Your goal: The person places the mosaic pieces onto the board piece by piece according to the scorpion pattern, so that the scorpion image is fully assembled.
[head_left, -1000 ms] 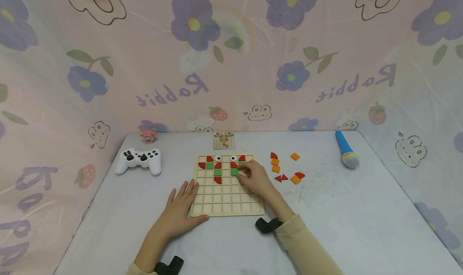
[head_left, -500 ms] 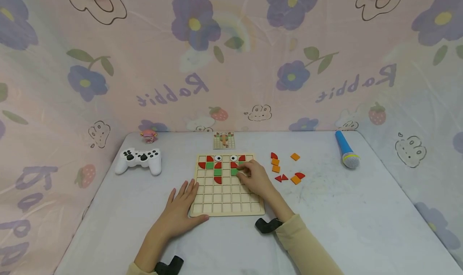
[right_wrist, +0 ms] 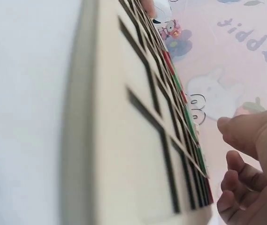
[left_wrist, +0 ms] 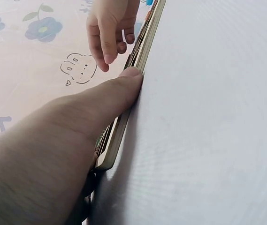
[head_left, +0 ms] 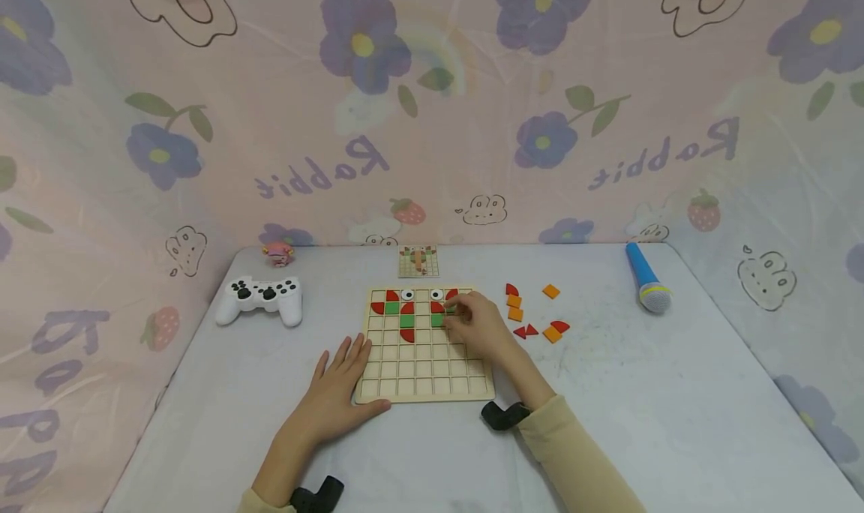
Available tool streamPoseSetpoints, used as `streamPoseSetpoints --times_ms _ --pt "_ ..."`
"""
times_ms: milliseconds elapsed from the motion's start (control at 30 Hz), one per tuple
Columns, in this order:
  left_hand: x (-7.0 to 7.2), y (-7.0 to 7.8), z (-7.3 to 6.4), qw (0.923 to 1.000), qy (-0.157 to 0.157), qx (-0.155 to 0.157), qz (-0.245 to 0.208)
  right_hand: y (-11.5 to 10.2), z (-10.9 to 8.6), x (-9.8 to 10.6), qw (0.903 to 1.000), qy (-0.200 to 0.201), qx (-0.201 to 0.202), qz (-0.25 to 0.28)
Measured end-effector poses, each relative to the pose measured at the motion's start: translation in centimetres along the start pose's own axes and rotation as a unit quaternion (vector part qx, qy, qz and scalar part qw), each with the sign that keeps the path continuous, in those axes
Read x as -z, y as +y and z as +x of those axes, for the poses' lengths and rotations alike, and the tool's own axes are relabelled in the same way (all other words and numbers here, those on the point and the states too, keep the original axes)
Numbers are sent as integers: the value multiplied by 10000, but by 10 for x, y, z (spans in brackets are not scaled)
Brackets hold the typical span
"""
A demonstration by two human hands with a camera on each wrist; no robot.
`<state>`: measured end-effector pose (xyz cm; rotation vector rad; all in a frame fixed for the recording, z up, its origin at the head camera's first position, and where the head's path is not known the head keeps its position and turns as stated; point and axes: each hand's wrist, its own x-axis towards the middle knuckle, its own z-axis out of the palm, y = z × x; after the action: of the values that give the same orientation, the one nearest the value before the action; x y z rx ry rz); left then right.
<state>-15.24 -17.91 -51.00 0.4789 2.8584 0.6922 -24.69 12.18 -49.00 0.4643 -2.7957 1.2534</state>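
Note:
A square wooden grid board [head_left: 424, 367] lies on the table, with red quarter-round, green square and eye pieces set in its upper cells. My left hand [head_left: 337, 397] rests at its left side, fingers spread along the edge and thumb at the near corner. In the left wrist view that thumb [left_wrist: 110, 93] lies against the board's side. Over the upper right cells is my right hand [head_left: 481, 329], close to a green square [head_left: 437, 321]. In the right wrist view its thumb [right_wrist: 243, 133] and bent fingers stand apart with nothing between them.
Loose orange squares [head_left: 515, 315] and red pieces [head_left: 511, 290] lie right of the board. Behind it is a small pattern card [head_left: 418, 262]. A white game controller [head_left: 259, 301] and pink figurine [head_left: 278, 254] are at left, a blue toy microphone [head_left: 648, 280] at right.
My right hand has shifted slightly up and away from the green square, its fingers lifting off the pieces. The left hand has stayed in place.

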Motion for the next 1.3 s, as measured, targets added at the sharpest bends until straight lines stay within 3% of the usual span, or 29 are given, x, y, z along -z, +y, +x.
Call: streamPoseSetpoints --times_ms 167,367,567,733,967,1300 --pt "-2 -1 1 10000 -17 31 29 9 1 20 9999 110 -91 -76" --pt "-2 -3 1 10000 -5 26 33 34 -4 56 9976 608 -120 -316" --pt "0 -3 0 10000 15 24 28 62 -1 83 9942 716 -627 -500" --pt "0 -1 0 10000 26 9 -9 77 6 93 9918 562 -905 -711" --pt "0 -1 1 10000 24 -9 11 87 18 99 9894 330 -743 -1202" --pt "-1 -1 0 10000 23 20 -14 88 30 105 9833 -523 -614 -1630"
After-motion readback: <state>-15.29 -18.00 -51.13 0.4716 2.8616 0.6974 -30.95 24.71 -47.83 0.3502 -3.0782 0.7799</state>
